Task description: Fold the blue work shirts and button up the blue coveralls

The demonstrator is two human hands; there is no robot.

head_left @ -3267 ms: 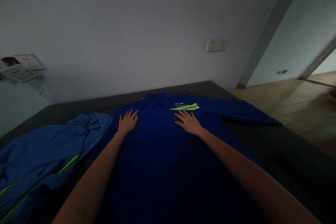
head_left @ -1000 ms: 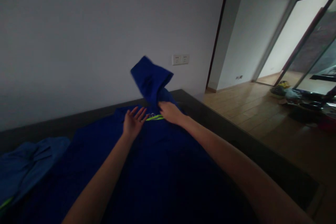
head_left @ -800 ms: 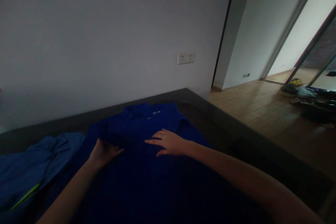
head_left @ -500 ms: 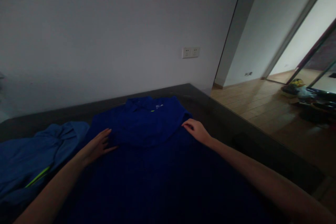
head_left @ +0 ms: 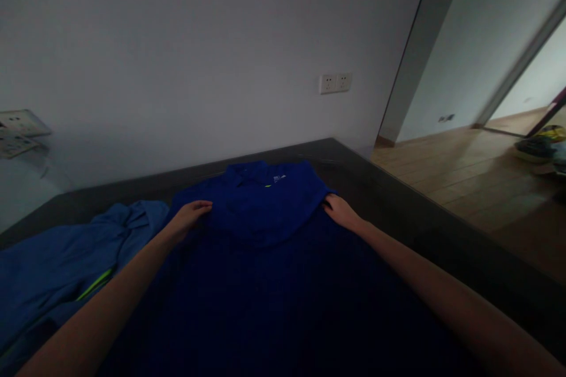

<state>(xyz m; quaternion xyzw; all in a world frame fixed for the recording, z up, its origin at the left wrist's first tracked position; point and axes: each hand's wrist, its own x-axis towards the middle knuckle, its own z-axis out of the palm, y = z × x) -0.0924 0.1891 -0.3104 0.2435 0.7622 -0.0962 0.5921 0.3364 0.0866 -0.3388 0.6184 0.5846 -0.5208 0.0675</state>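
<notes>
A blue polo shirt (head_left: 265, 206) with a collar, a small white print and a yellow-green mark lies on the dark tabletop. Its collar points toward the wall. My left hand (head_left: 190, 216) is at the shirt's left side, thumb and fingers pressed together on the fabric. On the right, my right hand (head_left: 339, 211) has its fingers curled at the sleeve edge, the fingertips partly hidden by cloth. Very dark blue fabric fills the area between my forearms; where it separates from the shirt is hard to see.
A lighter blue garment (head_left: 84, 247) with a yellow-green stripe lies crumpled at left, beside my left forearm. The dark table (head_left: 375, 188) meets a pale wall carrying a double socket (head_left: 335, 83). More sockets (head_left: 20, 129) are at far left. Wooden floor (head_left: 451, 159) lies beyond the table's right edge.
My left hand has gone from spread fingers to a pinch, slightly farther up the shirt. My right hand's fingers have moved in at the sleeve edge. The view has turned left.
</notes>
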